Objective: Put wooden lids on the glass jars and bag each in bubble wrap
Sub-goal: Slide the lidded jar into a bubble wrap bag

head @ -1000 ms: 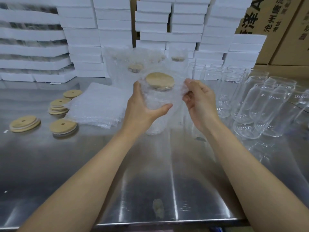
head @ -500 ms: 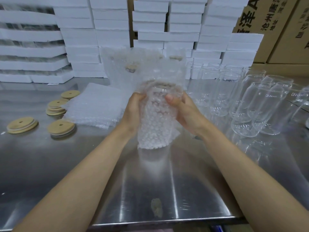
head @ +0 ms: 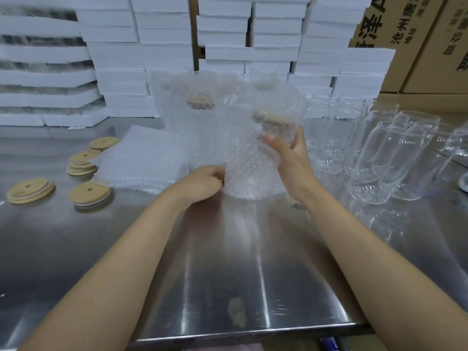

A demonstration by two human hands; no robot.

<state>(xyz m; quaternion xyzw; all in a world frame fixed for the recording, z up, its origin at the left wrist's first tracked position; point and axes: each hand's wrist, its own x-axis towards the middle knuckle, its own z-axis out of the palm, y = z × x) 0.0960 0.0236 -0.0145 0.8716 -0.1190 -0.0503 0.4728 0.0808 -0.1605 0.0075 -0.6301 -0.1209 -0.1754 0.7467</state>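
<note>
**Fingers (head: 269, 138) flat on one wrapped jar (head: 255, 153), many more to go**

Fingers of my right hand (head: 291, 158) lie straight and relaxed against the side of the bubble wrap bag (head: 250, 183). The index tip sits just under the wooden lid (head: 272, 120), which shows through the wrap. They press the bag; they do not curl round it. My left hand (head: 202, 179) is curled at the bag's lower left corner and seems to pinch the wrap there, though blur softens it.

The jar rests about upright on the steel table (head: 228, 262) between my hands, lidded and wholly inside its bag. I judge this one as good as done, with only setting it aside to come. Behind it stand other bagged jars (head: 198, 102), their lids dim through the wrap.

Plenty is left. Bare glass jars (head: 385, 158) crowd the table to my right, none with a lid. Loose lids (head: 90, 191) lie in small piles to my left, just beside a stack of flat bags (head: 141, 158).
</note>
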